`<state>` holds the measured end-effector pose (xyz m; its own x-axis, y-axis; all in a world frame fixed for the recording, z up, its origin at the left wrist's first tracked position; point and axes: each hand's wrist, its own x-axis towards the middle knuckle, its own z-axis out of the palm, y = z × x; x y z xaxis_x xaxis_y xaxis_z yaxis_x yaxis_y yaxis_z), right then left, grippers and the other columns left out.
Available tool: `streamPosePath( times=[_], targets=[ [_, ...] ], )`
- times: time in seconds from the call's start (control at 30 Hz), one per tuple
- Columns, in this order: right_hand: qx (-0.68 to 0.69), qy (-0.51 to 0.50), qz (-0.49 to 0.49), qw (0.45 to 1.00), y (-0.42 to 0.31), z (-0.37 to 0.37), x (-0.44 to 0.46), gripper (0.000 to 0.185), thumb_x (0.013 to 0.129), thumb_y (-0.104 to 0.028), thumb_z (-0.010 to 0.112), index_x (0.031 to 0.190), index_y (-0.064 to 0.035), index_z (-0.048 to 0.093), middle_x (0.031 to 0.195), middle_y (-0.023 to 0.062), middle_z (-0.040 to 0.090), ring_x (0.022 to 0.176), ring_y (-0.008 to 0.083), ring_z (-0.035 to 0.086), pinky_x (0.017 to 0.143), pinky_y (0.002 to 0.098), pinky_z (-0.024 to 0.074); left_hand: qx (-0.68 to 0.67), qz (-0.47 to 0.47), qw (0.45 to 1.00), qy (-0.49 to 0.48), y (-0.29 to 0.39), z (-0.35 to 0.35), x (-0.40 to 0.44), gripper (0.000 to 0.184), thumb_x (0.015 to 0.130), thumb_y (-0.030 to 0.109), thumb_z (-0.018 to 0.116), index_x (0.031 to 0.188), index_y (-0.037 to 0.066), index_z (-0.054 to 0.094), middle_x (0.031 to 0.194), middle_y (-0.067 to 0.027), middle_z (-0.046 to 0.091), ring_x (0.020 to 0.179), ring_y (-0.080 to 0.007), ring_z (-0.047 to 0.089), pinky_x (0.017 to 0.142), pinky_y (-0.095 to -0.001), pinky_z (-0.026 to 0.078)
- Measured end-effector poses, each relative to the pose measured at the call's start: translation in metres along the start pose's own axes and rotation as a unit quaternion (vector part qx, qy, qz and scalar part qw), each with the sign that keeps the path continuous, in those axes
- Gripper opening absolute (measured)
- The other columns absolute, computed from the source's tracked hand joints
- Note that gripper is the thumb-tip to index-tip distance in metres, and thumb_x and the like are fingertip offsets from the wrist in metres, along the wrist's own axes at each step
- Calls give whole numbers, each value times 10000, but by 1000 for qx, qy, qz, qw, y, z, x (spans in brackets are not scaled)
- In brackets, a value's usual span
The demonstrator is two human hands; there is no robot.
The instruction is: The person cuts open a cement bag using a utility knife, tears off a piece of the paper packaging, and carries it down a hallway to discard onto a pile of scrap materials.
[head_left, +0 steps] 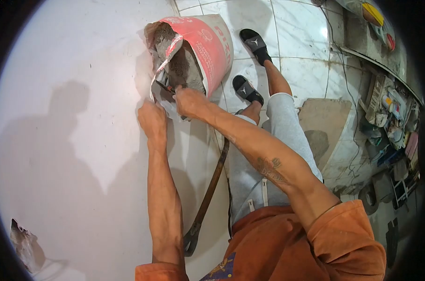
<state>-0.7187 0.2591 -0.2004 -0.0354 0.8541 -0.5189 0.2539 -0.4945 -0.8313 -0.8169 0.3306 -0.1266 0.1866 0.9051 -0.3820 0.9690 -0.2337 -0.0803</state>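
A red and white paper bag (pixel 211 47) of grey, cement-like powder (pixel 186 65) leans against the pale wall with its torn mouth facing me. My left hand (pixel 152 119) is closed on the near edge of the bag's mouth. Just right of it, my right hand (pixel 190 102) is closed at the opening, around a thin dark tool (pixel 164 87) with a reddish part. Most of that tool is hidden, so its kind is unclear. Below my right forearm, a long wooden-handled tool (pixel 211 187) with a dark metal end leans by the wall.
White marbled tiles (pixel 301 28) cover the floor, where my feet stand in black slides (pixel 253 44). A brown board (pixel 325 117) lies right of my legs. A dark cable (pixel 346 70) runs past it towards piled clutter (pixel 395 122). The wall (pixel 81 154) has a hole (pixel 25 246) low left.
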Motion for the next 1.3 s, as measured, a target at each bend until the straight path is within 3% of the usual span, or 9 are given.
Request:
streamPosePath(
  times=[0.2, 0.37, 0.53, 0.67, 0.83, 0.93, 1.03, 1.13, 1.3],
  targets=[
    [-65, -97, 41, 992, 11, -16, -43, 320, 823, -102, 545, 1048, 124, 509, 852, 307, 647, 828, 447, 655, 728, 511, 519, -16, 5, 1000, 9, -2, -8, 0, 276, 936, 209, 518, 924, -44, 626, 844, -286, 650, 824, -469, 625, 753, -529, 485],
    [-82, -119, 61, 988, 6, -20, -41, 353, 795, -63, 542, 1093, 124, 518, 939, 280, 663, 900, 411, 664, 763, 483, 531, -22, -66, 998, -8, 13, -19, -13, 331, 942, 287, 517, 952, -28, 619, 874, -283, 660, 843, -466, 635, 767, -528, 492],
    [-55, -104, 51, 992, 1, -10, -39, 342, 813, -73, 525, 1093, 123, 514, 908, 288, 661, 879, 422, 663, 758, 483, 529, -23, -99, 995, -13, 11, 4, -42, 381, 943, 359, 502, 949, 5, 644, 884, -272, 669, 853, -465, 641, 778, -526, 498],
    [-34, -42, 37, 998, 8, 2, -39, 316, 938, -188, 489, 1030, 114, 491, 777, 298, 639, 769, 456, 645, 690, 513, 507, -20, -141, 987, -71, -4, 18, -44, 352, 937, 326, 514, 961, 4, 656, 887, -271, 670, 873, -466, 640, 786, -526, 500],
    [-7, -38, 35, 999, 5, 4, -35, 289, 956, -200, 481, 994, 85, 498, 779, 282, 642, 768, 451, 645, 685, 509, 511, -18, -116, 991, -62, -15, 18, -49, 289, 928, 248, 531, 971, -10, 652, 894, -269, 670, 878, -461, 640, 794, -522, 499],
    [-20, -42, 15, 999, 12, 10, -35, 266, 955, -186, 485, 993, 76, 504, 795, 275, 648, 779, 439, 651, 684, 503, 515, -33, -86, 992, -88, -28, 24, -48, 313, 966, 220, 485, 980, -57, 630, 647, -176, 654, 546, -306, 669, 609, -415, 537],
    [-43, -46, -10, 998, 19, 14, -30, 226, 898, -116, 496, 1025, 70, 518, 838, 269, 664, 814, 410, 669, 706, 484, 528, -19, -26, 999, -44, -34, 28, -49, 313, 975, 203, 472, 954, -70, 621, 627, -176, 644, 499, -283, 657, 539, -382, 535],
    [-54, -55, 2, 997, 21, 18, -27, 229, 848, -61, 510, 1033, 72, 530, 858, 265, 672, 836, 389, 680, 712, 469, 537, -30, -108, 990, -84, -20, 15, -49, 207, 881, 162, 579, 918, -32, 642, 812, -250, 669, 835, -448, 642, 764, -514, 499],
    [-57, -68, -4, 996, 23, 26, -52, 243, 822, -23, 516, 1037, 87, 540, 852, 257, 674, 835, 381, 684, 706, 464, 543, -71, -116, 984, -115, -20, 11, -48, 187, 877, 140, 574, 897, -36, 635, 792, -248, 667, 825, -440, 646, 754, -502, 503]
  ],
)
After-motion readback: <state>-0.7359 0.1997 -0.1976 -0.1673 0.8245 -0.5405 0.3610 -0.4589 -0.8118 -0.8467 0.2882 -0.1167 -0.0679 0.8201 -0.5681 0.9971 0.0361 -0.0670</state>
